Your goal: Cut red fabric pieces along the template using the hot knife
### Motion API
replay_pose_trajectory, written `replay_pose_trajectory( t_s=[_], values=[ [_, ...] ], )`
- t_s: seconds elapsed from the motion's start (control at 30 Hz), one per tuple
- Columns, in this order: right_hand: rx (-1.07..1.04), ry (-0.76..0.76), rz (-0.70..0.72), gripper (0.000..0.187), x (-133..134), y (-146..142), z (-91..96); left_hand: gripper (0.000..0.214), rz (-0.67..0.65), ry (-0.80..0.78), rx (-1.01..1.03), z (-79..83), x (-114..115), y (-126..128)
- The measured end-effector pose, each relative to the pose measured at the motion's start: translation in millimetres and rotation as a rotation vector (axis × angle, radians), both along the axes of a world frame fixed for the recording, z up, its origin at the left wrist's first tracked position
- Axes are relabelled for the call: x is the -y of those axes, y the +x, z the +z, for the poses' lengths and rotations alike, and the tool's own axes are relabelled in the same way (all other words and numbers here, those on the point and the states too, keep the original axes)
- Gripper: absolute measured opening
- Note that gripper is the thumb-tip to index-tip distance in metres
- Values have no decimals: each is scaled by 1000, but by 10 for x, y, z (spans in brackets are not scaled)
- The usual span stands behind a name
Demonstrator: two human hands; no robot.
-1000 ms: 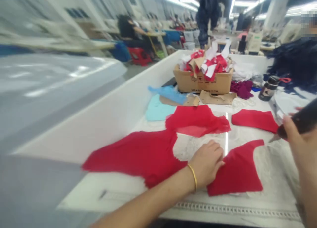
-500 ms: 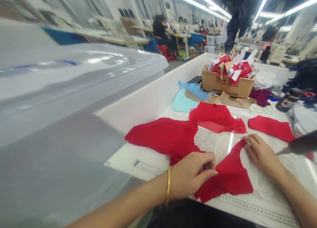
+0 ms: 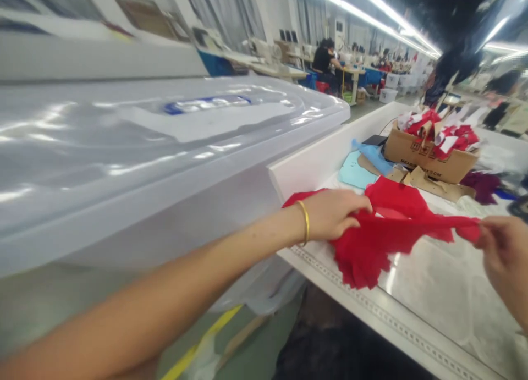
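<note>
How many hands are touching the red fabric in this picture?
2: the left hand grips the red fabric at its left side, and the right hand pinches its right end.

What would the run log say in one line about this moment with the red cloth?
left hand: grips red fabric | right hand: pinches its far end | nearby: cardboard box of red scraps

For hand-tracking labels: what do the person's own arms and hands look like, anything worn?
Both the left hand and right hand are bare, no gloves. The left forearm shows no sleeve and has a thin gold bangle at the wrist. Nothing worn shows on the visible right arm.
</note>
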State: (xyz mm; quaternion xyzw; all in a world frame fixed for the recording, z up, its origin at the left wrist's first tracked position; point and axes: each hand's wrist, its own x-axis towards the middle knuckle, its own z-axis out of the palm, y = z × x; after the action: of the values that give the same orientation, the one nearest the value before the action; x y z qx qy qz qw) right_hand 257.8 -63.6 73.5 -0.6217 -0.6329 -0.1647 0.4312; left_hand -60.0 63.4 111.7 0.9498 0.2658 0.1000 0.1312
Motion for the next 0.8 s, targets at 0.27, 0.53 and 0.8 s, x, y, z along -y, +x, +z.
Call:
replay_pose_trajectory(
  t_s=[0.27,0.53,0.8],
  values=[
    [295,66,303,15,-25,-749,-212,36,327,716,-87,-322,-326,-462],
    [472,-303,483,32,107,-851,-565,31,320,672,-139,-970,-245,-697],
    [518,-383,164,17,189,61,-550,36,284,698,-54,-1151,-289,-913]
  ],
)
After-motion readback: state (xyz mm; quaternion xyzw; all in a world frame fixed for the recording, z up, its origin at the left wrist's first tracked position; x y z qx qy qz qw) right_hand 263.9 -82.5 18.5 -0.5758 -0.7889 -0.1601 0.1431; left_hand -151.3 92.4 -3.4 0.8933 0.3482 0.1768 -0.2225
